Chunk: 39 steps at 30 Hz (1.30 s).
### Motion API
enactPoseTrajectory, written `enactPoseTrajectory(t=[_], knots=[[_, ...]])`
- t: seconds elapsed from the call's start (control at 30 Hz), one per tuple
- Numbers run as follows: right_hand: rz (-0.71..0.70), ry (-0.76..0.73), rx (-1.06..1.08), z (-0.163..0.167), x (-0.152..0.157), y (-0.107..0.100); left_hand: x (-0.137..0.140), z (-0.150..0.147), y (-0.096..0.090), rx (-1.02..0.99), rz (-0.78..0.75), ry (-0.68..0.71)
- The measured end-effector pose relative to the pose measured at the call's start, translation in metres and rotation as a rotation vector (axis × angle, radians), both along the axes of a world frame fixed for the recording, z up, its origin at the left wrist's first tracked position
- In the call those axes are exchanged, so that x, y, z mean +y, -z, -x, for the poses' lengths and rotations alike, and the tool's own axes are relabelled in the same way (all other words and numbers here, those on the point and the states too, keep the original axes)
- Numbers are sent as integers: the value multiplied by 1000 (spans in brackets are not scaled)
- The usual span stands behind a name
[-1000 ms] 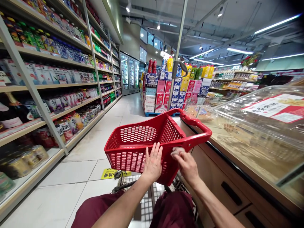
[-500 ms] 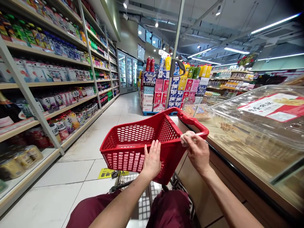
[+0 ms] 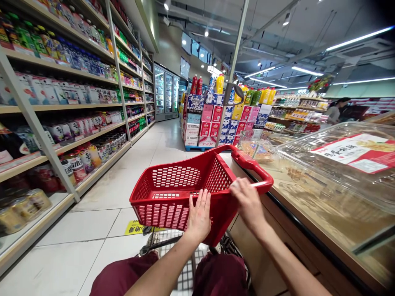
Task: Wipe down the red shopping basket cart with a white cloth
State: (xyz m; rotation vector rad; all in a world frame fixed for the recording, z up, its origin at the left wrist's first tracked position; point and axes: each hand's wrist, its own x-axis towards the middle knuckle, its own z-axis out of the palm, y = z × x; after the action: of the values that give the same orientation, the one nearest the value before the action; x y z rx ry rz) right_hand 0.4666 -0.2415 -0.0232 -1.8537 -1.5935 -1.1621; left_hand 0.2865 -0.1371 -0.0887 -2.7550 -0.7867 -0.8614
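A red plastic shopping cart [image 3: 173, 176] with perforated walls stands before my knees, its inside bare. Against the near wall lies my left hand [image 3: 199, 216], fingers stretched out flat with their tips at the rim. My right hand [image 3: 248, 203] is closed around a crumpled white tissue [image 3: 236, 183], which touches the cart's rim beside the handle. Most of the tissue is hidden behind the fingers. The red handle [image 3: 262, 177] curves just right of that hand.
Drink shelves [image 3: 61, 105] line the left side. On the right, a counter holds clear plastic food boxes [image 3: 345, 164]. Stacked cartons [image 3: 210, 119] stand ahead by a metal pole [image 3: 237, 41]. A yellow floor sticker [image 3: 134, 228] lies beneath the cart. Another person [image 3: 335, 111] is far right.
My right hand has slid left along the cart's rim with the tissue, away from the handle. The left hand stays against the wall. A person has come into view at far right.
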Motion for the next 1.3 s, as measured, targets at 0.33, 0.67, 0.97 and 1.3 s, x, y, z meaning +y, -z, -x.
enactPoseTrajectory(t=[0.33, 0.67, 0.97, 1.3], knots=[[32, 33, 36, 14, 9, 2, -2, 1, 1, 1, 64, 14], [124, 47, 21, 35, 21, 7, 2, 10, -6, 65, 94, 34], [196, 27, 28, 69, 41, 17, 22, 38, 6, 45, 99, -48], [201, -16, 82, 100, 64, 33, 36, 65, 15, 23, 57, -84]])
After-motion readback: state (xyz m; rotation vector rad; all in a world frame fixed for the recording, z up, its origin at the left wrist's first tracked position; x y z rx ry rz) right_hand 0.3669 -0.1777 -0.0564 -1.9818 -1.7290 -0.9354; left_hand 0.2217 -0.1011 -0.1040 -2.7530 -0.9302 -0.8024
